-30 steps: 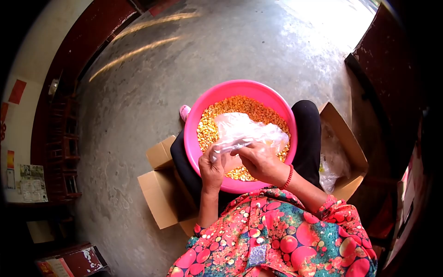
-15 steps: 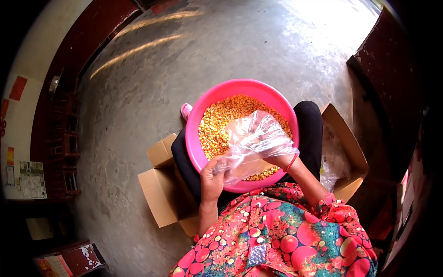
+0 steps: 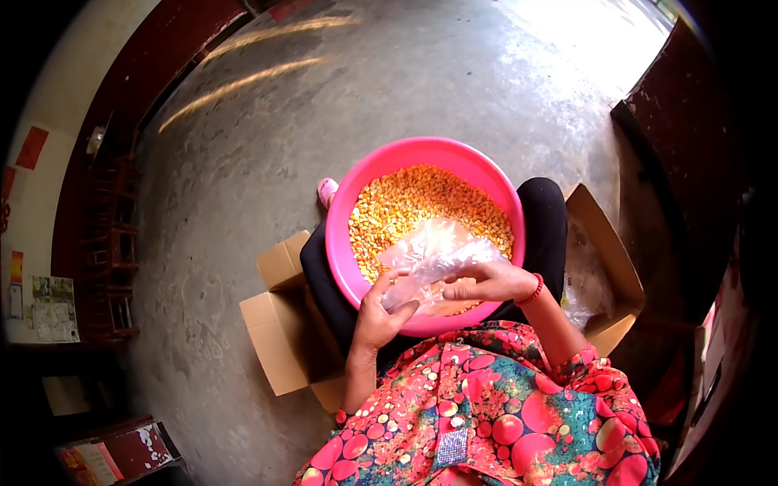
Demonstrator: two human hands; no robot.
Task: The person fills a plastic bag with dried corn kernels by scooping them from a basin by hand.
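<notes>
A clear plastic bag [image 3: 442,243] is spread over the corn kernels [image 3: 421,190] in a pink basin [image 3: 344,267]. My left hand [image 3: 379,316] grips the near left edge of the bag between thumb and fingers. Opposite it, my right hand [image 3: 498,282], with a red bracelet on the wrist, pinches the bag's near right part. The bag's mouth lies between the two hands. Crumpled plastic hides some of the kernels below.
The basin rests between my knees. An open cardboard box [image 3: 275,340] stands to the left. At the right, another cardboard box [image 3: 620,275] holds clear plastic [image 3: 585,283]. Small wooden stools [image 3: 113,251] line the left wall.
My right hand has come out of the bag and now holds it from outside. The bag has sunk lower and bunched toward me. My left hand keeps its hold.
</notes>
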